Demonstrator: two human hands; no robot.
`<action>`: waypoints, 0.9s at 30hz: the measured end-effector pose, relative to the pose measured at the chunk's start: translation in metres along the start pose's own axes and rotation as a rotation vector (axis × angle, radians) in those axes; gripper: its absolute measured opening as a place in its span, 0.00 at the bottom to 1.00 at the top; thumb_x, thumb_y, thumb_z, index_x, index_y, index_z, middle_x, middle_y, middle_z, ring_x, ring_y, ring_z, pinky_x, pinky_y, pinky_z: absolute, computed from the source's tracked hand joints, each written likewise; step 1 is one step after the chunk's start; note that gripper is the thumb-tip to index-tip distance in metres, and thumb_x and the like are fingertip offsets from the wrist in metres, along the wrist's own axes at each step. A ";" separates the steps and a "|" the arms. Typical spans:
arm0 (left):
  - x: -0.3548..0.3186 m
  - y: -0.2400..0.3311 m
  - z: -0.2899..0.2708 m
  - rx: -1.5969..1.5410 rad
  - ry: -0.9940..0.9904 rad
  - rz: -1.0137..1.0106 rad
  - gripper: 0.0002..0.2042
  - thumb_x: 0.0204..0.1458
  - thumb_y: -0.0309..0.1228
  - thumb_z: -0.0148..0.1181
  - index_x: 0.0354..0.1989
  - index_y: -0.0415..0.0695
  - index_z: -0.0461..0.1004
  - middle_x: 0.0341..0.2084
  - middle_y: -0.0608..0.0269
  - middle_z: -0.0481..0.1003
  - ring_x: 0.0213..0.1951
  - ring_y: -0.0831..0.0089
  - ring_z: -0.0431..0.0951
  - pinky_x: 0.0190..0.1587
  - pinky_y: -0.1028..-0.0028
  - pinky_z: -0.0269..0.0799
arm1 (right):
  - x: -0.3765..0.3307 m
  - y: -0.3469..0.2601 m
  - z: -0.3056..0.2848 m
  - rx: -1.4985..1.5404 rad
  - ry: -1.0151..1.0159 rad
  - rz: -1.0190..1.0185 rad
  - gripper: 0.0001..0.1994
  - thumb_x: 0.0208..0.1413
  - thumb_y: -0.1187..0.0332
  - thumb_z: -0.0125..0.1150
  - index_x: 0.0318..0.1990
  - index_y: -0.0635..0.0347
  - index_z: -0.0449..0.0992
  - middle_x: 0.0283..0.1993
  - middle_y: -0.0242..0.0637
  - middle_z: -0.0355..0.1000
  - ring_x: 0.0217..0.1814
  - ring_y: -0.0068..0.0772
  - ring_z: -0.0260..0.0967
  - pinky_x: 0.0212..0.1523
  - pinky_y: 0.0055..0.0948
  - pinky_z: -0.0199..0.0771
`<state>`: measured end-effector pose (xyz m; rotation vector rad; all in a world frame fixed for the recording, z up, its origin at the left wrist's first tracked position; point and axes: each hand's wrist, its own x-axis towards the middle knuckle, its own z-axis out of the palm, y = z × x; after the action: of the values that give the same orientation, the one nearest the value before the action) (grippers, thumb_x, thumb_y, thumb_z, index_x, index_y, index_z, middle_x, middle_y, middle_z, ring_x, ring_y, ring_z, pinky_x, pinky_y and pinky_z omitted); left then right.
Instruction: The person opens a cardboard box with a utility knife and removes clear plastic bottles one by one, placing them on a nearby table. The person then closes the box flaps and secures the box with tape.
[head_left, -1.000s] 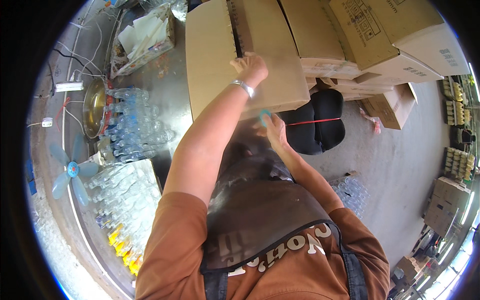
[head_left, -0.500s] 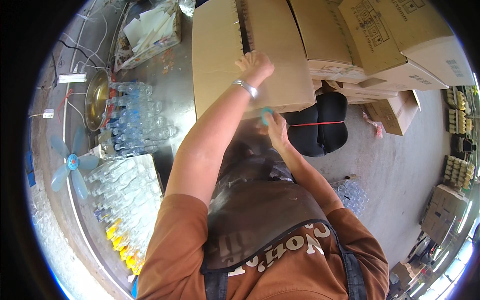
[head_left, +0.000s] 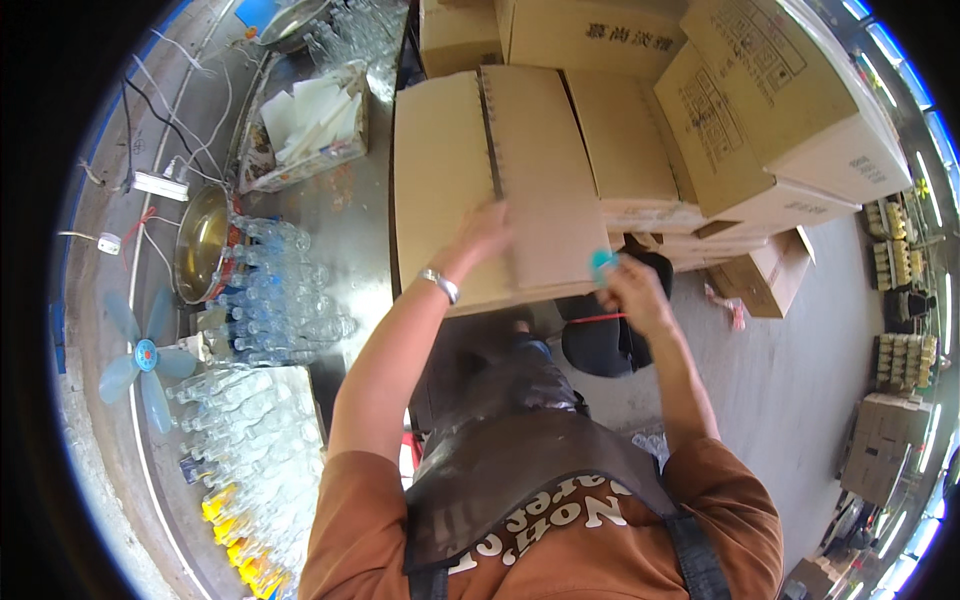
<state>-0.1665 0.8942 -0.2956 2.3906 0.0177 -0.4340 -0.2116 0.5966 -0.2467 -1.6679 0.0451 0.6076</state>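
I'm seeing a plain brown carton (head_left: pixel 545 170), flaps lying flat, sitting beneath a blurred left hand (head_left: pixel 484 236); open or closed, I can't tell. The right hand (head_left: pixel 638 294) is gripping a round teal item (head_left: pixel 603 264) beside the carton's near right corner. A dark seam (head_left: pixel 489 140) is running near edge to far; long axis unclear.

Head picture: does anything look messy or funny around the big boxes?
Just small things. A crumpled pinkish scrap lies loose on the floor, like dropped litter. The box by the left hand shows a thin dark line between its top flaps, as if they don't quite meet.
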 end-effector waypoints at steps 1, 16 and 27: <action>-0.009 -0.001 -0.003 0.033 0.013 0.035 0.25 0.53 0.34 0.56 0.60 0.39 0.65 0.53 0.45 0.73 0.62 0.44 0.65 0.64 0.54 0.61 | 0.021 -0.009 -0.018 0.063 0.081 -0.106 0.11 0.63 0.62 0.58 0.42 0.62 0.77 0.24 0.25 0.67 0.23 0.16 0.63 0.25 0.19 0.66; -0.019 0.055 0.001 -0.430 0.055 0.082 0.21 0.51 0.30 0.58 0.54 0.40 0.66 0.35 0.42 0.77 0.41 0.46 0.77 0.40 0.58 0.74 | 0.299 0.005 -0.148 0.015 0.648 -0.141 0.20 0.61 0.60 0.60 0.56 0.61 0.71 0.24 0.37 0.76 0.19 0.24 0.71 0.17 0.26 0.68; 0.053 0.060 0.099 -0.146 0.180 0.338 0.25 0.56 0.44 0.55 0.61 0.46 0.66 0.63 0.49 0.64 0.64 0.52 0.63 0.66 0.56 0.55 | 0.122 -0.180 0.079 -1.033 -0.618 -0.900 0.17 0.53 0.61 0.60 0.49 0.56 0.75 0.45 0.44 0.73 0.49 0.50 0.71 0.47 0.45 0.74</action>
<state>-0.1392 0.7797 -0.3429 2.2249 -0.2611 -0.0564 -0.0698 0.7438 -0.1385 -2.0932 -1.6068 0.4115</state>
